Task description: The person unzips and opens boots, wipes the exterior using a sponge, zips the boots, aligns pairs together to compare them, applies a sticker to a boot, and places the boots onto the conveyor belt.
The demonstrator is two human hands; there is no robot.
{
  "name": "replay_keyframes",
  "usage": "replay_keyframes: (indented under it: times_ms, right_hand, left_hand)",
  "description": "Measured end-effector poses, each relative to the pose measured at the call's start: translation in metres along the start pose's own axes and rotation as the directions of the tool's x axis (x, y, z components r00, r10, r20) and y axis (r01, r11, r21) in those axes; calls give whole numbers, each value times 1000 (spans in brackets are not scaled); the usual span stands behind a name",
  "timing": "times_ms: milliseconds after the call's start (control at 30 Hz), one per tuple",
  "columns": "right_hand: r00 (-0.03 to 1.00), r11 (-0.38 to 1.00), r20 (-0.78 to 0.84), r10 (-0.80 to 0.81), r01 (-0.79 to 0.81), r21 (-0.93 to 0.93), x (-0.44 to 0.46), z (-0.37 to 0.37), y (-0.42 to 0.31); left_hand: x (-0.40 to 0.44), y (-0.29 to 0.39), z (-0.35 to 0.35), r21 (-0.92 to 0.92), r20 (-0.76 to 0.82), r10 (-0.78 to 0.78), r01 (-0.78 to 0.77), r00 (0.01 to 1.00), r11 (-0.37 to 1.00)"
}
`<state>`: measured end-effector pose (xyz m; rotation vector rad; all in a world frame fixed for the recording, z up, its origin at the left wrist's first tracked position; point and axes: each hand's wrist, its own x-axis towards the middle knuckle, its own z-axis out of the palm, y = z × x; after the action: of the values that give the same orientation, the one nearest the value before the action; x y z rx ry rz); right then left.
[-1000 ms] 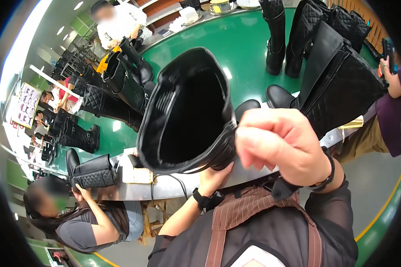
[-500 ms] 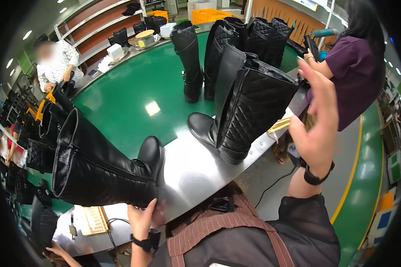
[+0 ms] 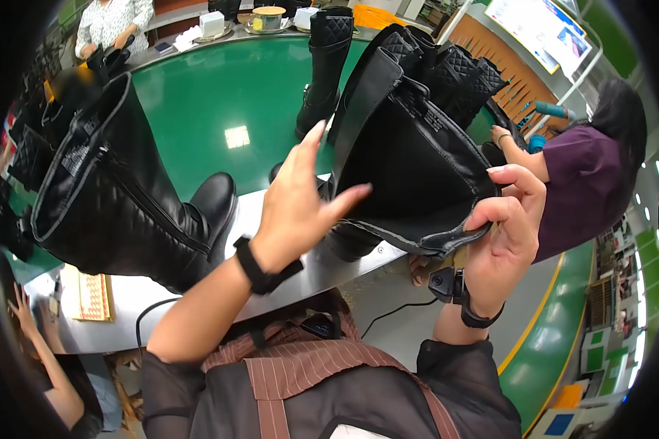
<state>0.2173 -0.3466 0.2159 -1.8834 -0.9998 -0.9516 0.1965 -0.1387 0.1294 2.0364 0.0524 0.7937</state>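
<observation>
A tall black quilted boot (image 3: pixel 417 175) leans toward me, its wide shaft opening facing up. My right hand (image 3: pixel 507 227) pinches the rim at the opening's right side. My left hand (image 3: pixel 298 197) is open, fingers and thumb spread, just left of that boot's shaft and holding nothing. Another tall black boot (image 3: pixel 150 190) stands on the metal table edge (image 3: pixel 252 307) at the left, its zipper side toward me and its toe pointing right. Dark wristbands are on both my wrists.
Several black boots (image 3: pixel 458 84) stand on the green surface (image 3: pixel 190 95) behind. A yellow-and-red printed pad (image 3: pixel 93 296) lies front left. A co-worker in purple (image 3: pixel 589 175) is at the right, another in white (image 3: pixel 113 25) at the far left. A co-worker's hand (image 3: pixel 25 314) shows lower left.
My left hand has left the left boot and moved right, beside the other boot. My right hand has come down and taken that boot's rim, and its opening now tilts toward me.
</observation>
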Motion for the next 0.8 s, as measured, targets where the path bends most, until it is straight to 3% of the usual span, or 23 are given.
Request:
replay_keyframes:
  times_ms: [33,100,133,167,233,267,333,367,433,467,500,567,600,633,700,767,800]
  right_hand:
    - [1000,1000,-6,-16,16,10,-1,-2,4]
    - [999,1000,37,-16,16,-2,-2,-8,16]
    - [1000,996,-3,21,-21,86,0,-7,23]
    - [1000,994,6,8,-9,113,2,-7,27]
    - [1000,986,25,-18,13,168,7,-6,34]
    - [998,963,23,65,-69,262,6,0,31]
    - [993,942,19,117,-117,313,5,7,38]
    - [999,996,-50,9,-4,92,8,10,39]
    - [946,912,-204,-252,161,-378,17,19,31]
    - [917,896,-244,-316,205,-393,21,22,32]
    - [918,913,-260,-299,197,-356,20,31,35]
    - [932,920,-245,-268,171,-354,15,44,34]
    - [944,908,-212,-253,156,-389,12,49,30]
    - [941,984,-293,-169,145,-101,11,53,39]
    - [955,989,-294,-49,87,119,13,55,34]
    - [973,990,-229,-20,51,129,11,49,44]
    - [976,987,-162,-144,131,-91,14,41,43]
  left_hand:
    - [10,-5,12,10,-55,28,-27,998,1000]
    - [25,-12,20,-114,-60,-142,134,988,984]
    - [30,-28,28,-160,-179,-90,61,980,985]
    - [35,-20,14,-132,-16,-289,285,957,949]
    - [35,-42,17,-252,2,-196,190,981,949]
    - [35,-42,18,-247,4,-199,194,980,949]
    - [33,-40,23,-416,-27,-182,154,983,896]
    - [34,-37,23,-412,-22,-189,164,982,897]
    - [34,-29,18,-414,-63,-75,42,995,909]
    - [34,-27,12,-382,-44,14,-30,999,924]
    - [33,-25,4,-302,81,-9,33,997,953]
    - [17,-46,3,-457,270,-105,224,957,861]
    - [15,-48,-1,-515,269,-29,169,963,840]
    - [13,-54,-2,-486,269,-61,190,961,853]
    - [15,-46,-4,-512,243,-95,211,965,833]
    - [24,-37,-6,-602,244,-151,271,958,751]
    - [30,-33,-8,-643,247,-178,298,953,705]
